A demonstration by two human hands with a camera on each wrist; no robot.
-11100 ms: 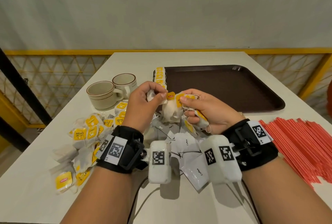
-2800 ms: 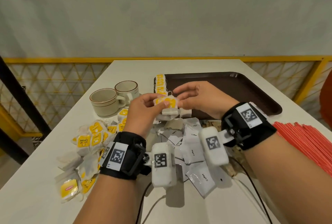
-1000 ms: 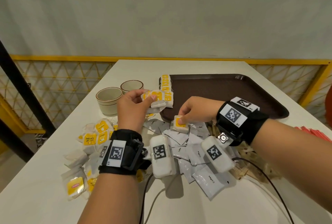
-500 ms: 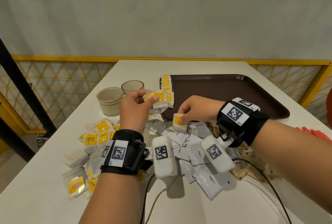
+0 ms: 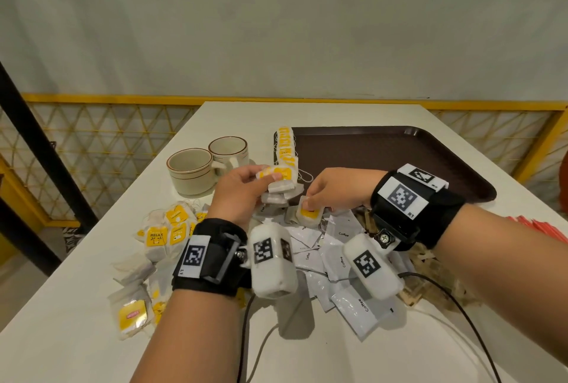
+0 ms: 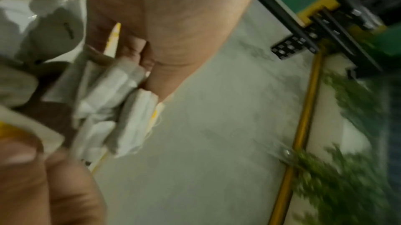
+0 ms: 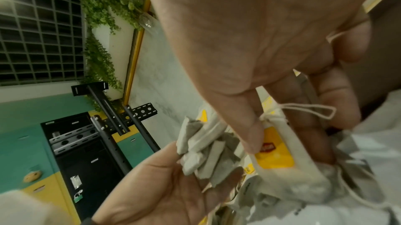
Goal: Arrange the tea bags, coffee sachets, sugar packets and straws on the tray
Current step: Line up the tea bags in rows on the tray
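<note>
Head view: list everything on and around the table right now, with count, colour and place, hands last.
Tray: one, dark brown, far right of the table.
Row of tea bags: count unclear, white with yellow tags, along the tray's left edge.
Cups: two, cream with a brown rim line, left of the tray.
Loose tea bags: a pile, white and yellow, near left.
Coffee sachets: a pile, white, centre, under the wrists.
Brown packets: a pile, right of the sachets.
Straws: a bundle, red, right edge.
Table: one, white.
Left hand: grips a small stack of tea bags.
Right hand: pinches one tea bag.
</note>
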